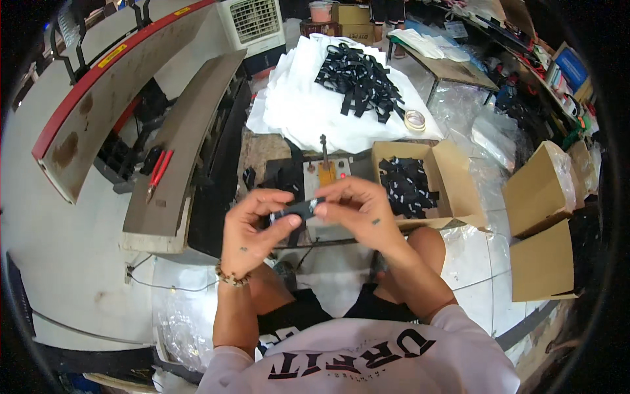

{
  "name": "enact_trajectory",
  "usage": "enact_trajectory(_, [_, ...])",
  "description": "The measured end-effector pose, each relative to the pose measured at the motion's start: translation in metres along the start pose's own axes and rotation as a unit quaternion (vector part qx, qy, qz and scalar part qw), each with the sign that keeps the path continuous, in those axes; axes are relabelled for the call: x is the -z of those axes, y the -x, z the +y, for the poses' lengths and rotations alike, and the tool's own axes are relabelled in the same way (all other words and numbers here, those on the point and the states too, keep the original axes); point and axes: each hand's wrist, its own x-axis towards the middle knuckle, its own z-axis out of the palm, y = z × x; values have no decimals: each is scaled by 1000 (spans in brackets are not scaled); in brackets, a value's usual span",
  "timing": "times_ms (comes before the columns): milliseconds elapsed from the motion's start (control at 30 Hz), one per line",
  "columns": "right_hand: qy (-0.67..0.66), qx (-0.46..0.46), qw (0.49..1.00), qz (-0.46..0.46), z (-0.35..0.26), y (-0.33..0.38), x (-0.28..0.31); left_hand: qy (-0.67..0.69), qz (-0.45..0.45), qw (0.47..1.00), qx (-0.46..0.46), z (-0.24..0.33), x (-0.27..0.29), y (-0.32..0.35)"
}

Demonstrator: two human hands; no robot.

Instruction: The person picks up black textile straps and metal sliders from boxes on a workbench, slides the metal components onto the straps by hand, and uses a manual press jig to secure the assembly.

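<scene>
- Left hand (252,228) here, thumb and fingers narrowed, pinching one end!
- Short black strip (303,209), stretched right between both sets of fingertips!
- Right hand (361,213) grips the other end, thumb against forefinger!
- Beyond those fingers, rightward: cardboard box (451,187) of black pieces (403,184)!

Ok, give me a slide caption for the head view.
Left hand and right hand hold a black strip near a box of black pieces.
</scene>
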Motion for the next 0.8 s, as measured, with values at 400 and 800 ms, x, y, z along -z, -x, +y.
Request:
enact_trajectory(400, [-59,-59,996,0,10,55,12,-17,-39,993,113,12,9,38])
enact_trajectory(800, [61,55,996,33,-19,-4,28,-64,-76,995,1,12,-15,-46])
